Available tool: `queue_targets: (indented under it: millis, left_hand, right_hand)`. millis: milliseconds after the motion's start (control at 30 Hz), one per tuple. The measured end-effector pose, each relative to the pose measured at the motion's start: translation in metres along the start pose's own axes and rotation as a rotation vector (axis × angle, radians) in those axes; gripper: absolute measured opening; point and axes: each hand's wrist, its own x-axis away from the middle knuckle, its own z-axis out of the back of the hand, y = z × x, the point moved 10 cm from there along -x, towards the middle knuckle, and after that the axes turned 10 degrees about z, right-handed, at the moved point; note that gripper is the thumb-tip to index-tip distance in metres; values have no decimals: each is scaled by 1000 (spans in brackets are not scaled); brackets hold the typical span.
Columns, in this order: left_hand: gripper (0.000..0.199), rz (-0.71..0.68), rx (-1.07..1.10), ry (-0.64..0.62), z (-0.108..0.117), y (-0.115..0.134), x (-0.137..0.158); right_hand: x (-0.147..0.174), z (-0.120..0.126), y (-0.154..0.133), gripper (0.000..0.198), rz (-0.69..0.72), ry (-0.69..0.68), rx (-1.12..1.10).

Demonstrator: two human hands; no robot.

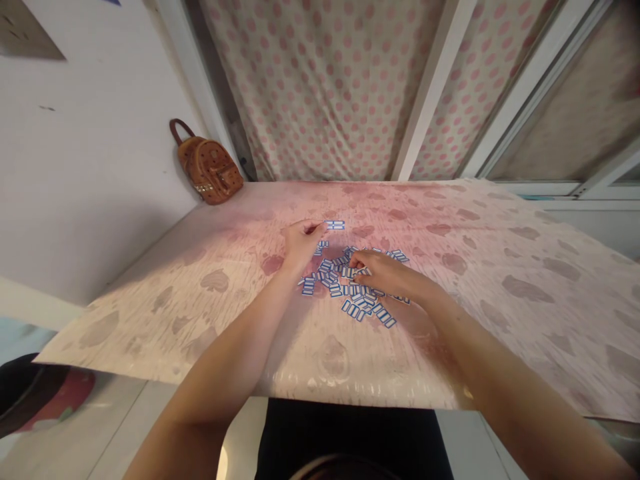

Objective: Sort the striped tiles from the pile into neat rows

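Note:
Small flat blue-edged white cards [354, 309] with bar-like panels lie in a loose, overlapping heap on the table. Beyond the heap, my left hand [303, 239] is closed at the left end of a separate blue-and-white card [335, 225], its thumb and fingertips at that edge. Another card [321, 246] lies just right of the left wrist, partly covered. Over the heap, my right hand [377, 270] is closed with fingers curled down, pinching at a blue-and-white card [363, 272]. That hand hides part of the heap.
A pinkish patterned cloth [500, 267] covers the table. A brown mini backpack [213, 170] stands at the back left against the white wall [100, 133]. Behind the table hangs a polka-dot curtain [325, 87] with white frame bars. A dark and red object [55, 393] is on the floor at lower left.

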Motion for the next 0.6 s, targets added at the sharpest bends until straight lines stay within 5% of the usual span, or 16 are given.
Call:
queue_targets:
  millis: [167,433,500,600]
  left_hand:
    - [14,-15,-8,-3,1,1,-1]
    - [16,-25,6,18,6,2,-2]
    - [16,-5,7,18,7,0,-5]
    - [18,40,-4,-66,-2,-5,-6]
  right_hand:
    - [8,22,18,14,-110,85,-77]
    - [31,55,89,9,-369,269,20]
    - [37,66,99,15,-423,409,84]
    - [34,77,84,23,-295,632,-58]
